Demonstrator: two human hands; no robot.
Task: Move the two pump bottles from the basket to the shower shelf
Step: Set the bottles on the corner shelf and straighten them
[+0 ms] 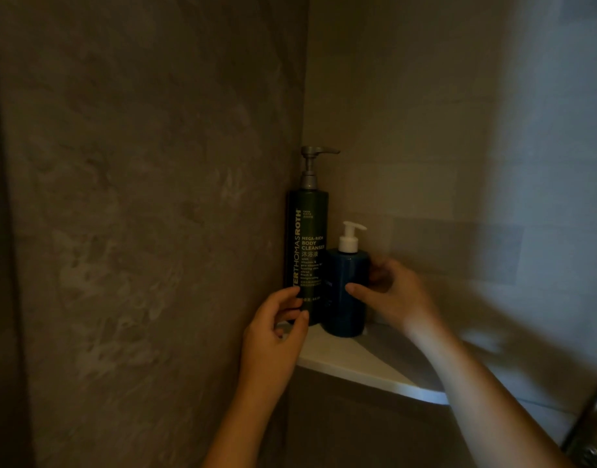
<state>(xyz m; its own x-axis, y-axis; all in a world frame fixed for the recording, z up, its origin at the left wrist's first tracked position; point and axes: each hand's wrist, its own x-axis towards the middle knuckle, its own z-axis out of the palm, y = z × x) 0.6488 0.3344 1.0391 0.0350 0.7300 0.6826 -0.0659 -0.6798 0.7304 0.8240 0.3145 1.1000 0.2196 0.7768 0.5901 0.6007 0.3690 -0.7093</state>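
On corner shelf (351, 361): two pump bottles (307, 244).

Tall pump bottle (306, 251): dark green body, pale cream lettering running both vertically and in short horizontal lines; pump head grey.

Short pump bottle (347, 292), just right of the tall one: deep blue body, glossy, white pump; a faint pale mark low on its left side, illegible.

Corner shelf (344, 361) beneath both: white top, edge catching bluish light to the right.

Wall left of the tall bottle (148, 197): mottled brown-grey, cloudy paler patches. Wall to the right (459, 163): plain beige-grey, turning pale blue far right.
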